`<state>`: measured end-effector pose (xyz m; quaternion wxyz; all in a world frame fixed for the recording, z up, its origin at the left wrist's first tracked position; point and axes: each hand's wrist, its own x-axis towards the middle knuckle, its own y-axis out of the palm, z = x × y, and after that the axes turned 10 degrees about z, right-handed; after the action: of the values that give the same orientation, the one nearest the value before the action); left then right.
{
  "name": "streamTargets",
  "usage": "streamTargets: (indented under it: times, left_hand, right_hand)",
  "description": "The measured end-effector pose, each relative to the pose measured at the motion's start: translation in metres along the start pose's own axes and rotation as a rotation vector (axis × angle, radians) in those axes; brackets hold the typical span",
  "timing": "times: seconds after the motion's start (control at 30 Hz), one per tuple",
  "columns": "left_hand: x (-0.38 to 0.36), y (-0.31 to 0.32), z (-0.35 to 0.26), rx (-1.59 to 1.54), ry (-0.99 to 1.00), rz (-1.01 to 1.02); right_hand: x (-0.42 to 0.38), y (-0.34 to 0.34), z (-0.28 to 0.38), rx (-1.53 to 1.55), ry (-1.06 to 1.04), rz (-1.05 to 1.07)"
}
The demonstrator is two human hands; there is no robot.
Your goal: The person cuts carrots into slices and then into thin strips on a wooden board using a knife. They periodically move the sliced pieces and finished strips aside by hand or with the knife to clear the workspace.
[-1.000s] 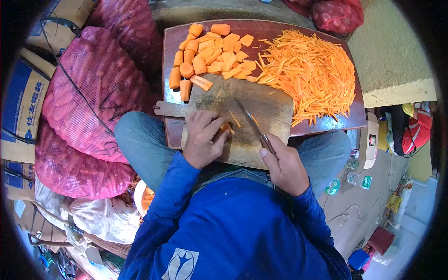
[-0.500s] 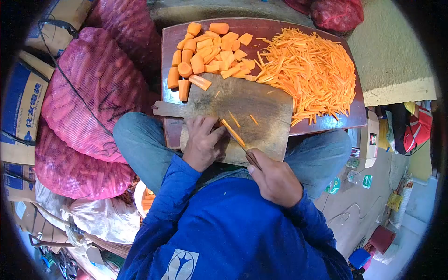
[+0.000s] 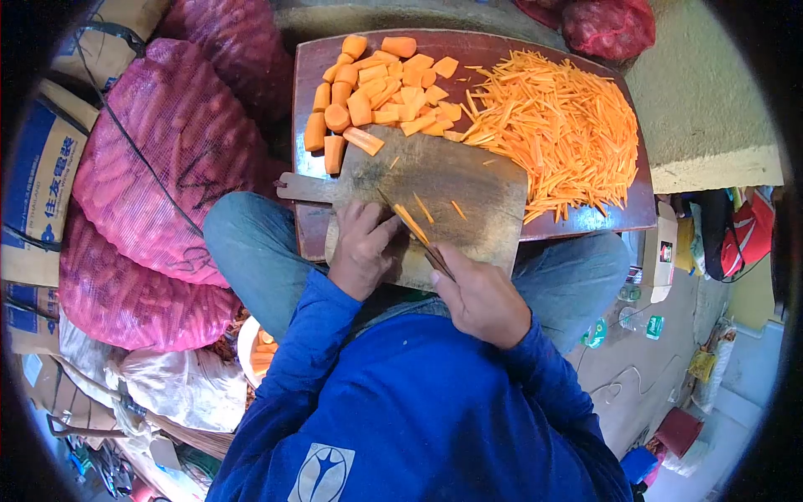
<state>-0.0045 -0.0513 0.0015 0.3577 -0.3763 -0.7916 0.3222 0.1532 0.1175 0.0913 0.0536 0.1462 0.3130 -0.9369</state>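
Observation:
My right hand [image 3: 483, 299] is wrapped round the handle of a knife [image 3: 436, 258], whose blade points up and left across the wooden cutting board [image 3: 473, 188]. Thin carrot strips [image 3: 410, 222] lie along the blade. Close to its left side, my left hand [image 3: 365, 251] presses down on the board with bent fingers; whatever is under them is hidden. A few loose carrot shreds [image 3: 424, 207] are scattered on the board. Beyond it sit thick carrot chunks [image 3: 338, 118] and flat cut pieces, and to the right is a big heap of carrot strips [image 3: 556, 134].
The board rests on a dark red table [image 3: 615, 219] in front of my crossed legs. Pink mesh sacks of carrots [image 3: 167, 159] crowd the left side, near cardboard boxes [image 3: 46, 180]. A white bucket [image 3: 248, 351] with carrot pieces stands by my left thigh. Plastic bottles [image 3: 642, 323] lie at right.
My right hand and the knife have moved slightly up and left, nearer my left hand. More of the blade shows beside the left fingers. My left hand stays nearly in place.

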Motion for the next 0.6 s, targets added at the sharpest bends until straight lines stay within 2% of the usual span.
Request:
streamTargets:
  times: [0.1,0.17,0.47,0.6]
  left_hand:
    - [0.000,0.002,0.004,-0.033,0.024,-0.032]
    - [-0.002,0.002,0.005,-0.044,-0.009,-0.022]
    - [-0.001,0.008,0.004,-0.041,0.038,-0.103]
    - [-0.001,0.006,0.003,-0.049,0.034,-0.089]
  right_hand:
    - [-0.005,-0.005,-0.002,0.045,-0.069,-0.013]
    - [-0.011,-0.006,0.000,0.069,-0.008,0.013]
    - [-0.002,-0.004,-0.001,0.074,-0.051,-0.007]
    - [0.009,-0.004,0.003,0.007,0.011,0.008]
